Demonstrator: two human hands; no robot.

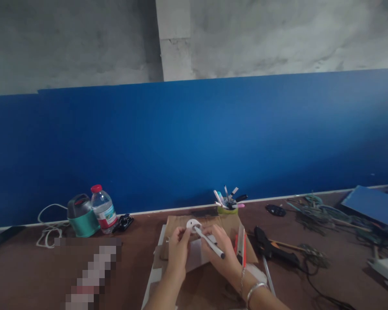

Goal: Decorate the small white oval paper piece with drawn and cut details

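Pinched between the fingers of my left hand is a small white piece with dark spots, too small to name. My right hand grips a white pen with a black end; its other end points at the white piece, and I cannot tell if they touch. Both hands are above a sheet of brown cardboard. White paper lies between and below them. Close to my right wrist lies a red and silver cutter.
A pen holder stands behind the cardboard. To the right are a black glue gun, tangled wires and a blue board. A red-capped bottle, a teal container and a white cable are at left.
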